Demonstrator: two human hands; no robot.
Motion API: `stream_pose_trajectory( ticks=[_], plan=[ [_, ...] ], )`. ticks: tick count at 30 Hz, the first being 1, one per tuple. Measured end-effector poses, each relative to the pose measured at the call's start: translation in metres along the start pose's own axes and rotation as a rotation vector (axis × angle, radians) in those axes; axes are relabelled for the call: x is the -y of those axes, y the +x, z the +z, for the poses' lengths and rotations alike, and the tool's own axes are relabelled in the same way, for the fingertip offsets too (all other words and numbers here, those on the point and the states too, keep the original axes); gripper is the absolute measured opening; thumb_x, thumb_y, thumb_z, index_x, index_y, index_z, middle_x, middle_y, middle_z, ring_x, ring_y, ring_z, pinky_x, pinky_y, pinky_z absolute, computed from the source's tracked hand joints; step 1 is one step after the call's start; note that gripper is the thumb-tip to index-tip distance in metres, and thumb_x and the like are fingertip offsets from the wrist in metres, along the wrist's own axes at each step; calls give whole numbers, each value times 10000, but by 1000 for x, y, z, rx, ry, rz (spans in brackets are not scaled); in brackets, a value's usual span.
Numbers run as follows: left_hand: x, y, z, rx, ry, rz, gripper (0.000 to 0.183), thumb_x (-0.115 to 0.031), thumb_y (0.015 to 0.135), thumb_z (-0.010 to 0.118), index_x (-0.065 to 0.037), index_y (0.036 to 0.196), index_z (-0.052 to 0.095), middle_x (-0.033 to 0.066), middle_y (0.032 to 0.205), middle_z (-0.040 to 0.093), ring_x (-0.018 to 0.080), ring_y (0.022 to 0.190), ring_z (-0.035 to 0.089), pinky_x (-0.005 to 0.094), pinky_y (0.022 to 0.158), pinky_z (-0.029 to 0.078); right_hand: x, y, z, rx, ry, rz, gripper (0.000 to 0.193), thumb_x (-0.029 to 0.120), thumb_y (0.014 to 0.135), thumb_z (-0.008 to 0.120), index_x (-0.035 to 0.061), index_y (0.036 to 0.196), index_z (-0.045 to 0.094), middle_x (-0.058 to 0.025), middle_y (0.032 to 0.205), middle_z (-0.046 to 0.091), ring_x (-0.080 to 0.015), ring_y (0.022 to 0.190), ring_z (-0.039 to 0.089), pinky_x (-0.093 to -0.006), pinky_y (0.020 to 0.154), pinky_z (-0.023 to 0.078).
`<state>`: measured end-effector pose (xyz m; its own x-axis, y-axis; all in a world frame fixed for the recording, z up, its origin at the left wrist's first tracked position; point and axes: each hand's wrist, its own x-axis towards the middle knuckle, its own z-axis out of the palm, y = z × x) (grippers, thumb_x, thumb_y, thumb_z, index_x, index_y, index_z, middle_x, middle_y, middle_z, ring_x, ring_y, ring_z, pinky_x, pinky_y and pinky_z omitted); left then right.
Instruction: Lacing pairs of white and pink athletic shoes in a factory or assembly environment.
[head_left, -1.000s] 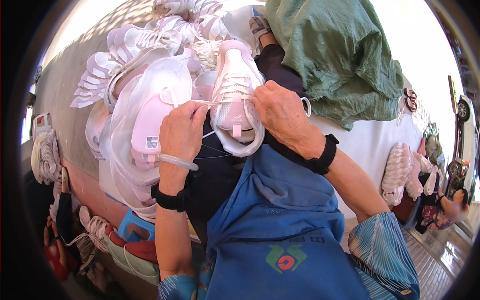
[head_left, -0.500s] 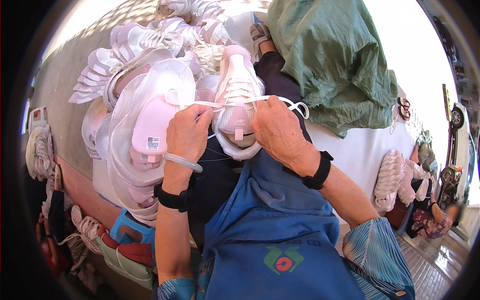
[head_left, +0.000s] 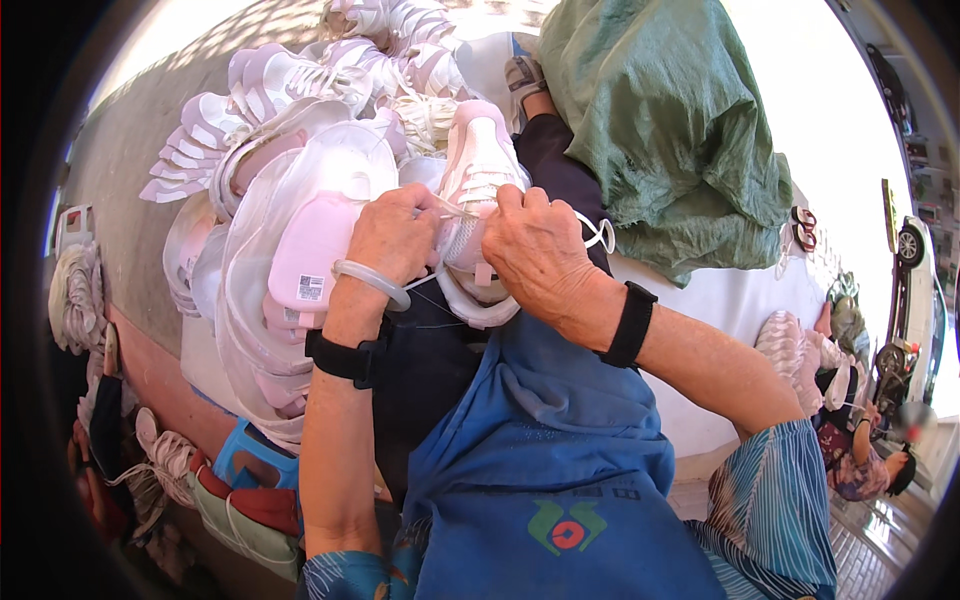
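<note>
A white and pink shoe upper (head_left: 477, 142) rests on my dark-trousered lap, toe pointing away from me. White lace is threaded through its front. My left hand (head_left: 393, 238) is closed at the left of the upper's tongue, thumb and forefinger pinching the shoelace. From the right, my right hand (head_left: 535, 255) grips the shoelace too, its fingers bent over the top of the tongue. A loose loop of shoelace (head_left: 598, 233) sticks out beyond that hand. The exact crossing of the lace between my fingertips is partly hidden.
Stacked shoe uppers with pink tongues (head_left: 310, 240) lie close by my left hand; more uppers (head_left: 290, 80) pile behind. A green cloth sack (head_left: 670, 140) stands far right. Left lie a blue plastic stool (head_left: 258, 450) and bundled uppers. Another person (head_left: 860, 455) sits at the right.
My hands have come closer together over the tongue; the lace, stretched out sideways before, is now gathered between them. The upper has shifted slightly downward in view.
</note>
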<state>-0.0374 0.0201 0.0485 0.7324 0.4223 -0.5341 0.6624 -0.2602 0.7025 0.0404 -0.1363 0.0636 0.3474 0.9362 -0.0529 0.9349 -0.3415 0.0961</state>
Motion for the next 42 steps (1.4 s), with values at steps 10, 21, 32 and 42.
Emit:
stream_pose_trajectory(
  ticks=[10, 21, 32, 42],
  plan=[
    [14, 10, 10, -111, 224, 293, 176, -151, 867, 561, 13, 826, 612, 131, 714, 622, 218, 573, 625, 332, 536, 501, -5, -4, 17, -242, 104, -150, 161, 151, 709, 601, 17, 794, 623, -65, 809, 493, -194, 779, 514, -312, 622, 399],
    [17, -32, 27, -403, 250, 499, 441, -59, 845, 652, 13, 1252, 496, 228, 1100, 586, 369, 890, 615, 394, 763, 498, 7, -17, 3, -112, 865, 91, 167, 33, 827, 599, -37, 947, 507, -191, 925, 557, -386, 773, 633, -434, 614, 532],
    [31, -22, 40, -390, 464, 505, 322, -66, 842, 560, -4, 1158, 571, 185, 1043, 577, 367, 973, 587, 425, 805, 500, 15, 7, 32, -91, 707, 268, 150, 191, 868, 574, 50, 893, 615, -173, 812, 661, -375, 749, 646, -463, 661, 520],
    [24, -28, 37, -357, 244, 489, 273, 7, 842, 550, -12, 1115, 554, 199, 1077, 588, 401, 923, 591, 428, 799, 489, 18, 16, 29, -80, 638, 227, 148, 165, 833, 573, 22, 838, 610, -186, 716, 664, -356, 642, 665, -449, 594, 529]
  ],
)
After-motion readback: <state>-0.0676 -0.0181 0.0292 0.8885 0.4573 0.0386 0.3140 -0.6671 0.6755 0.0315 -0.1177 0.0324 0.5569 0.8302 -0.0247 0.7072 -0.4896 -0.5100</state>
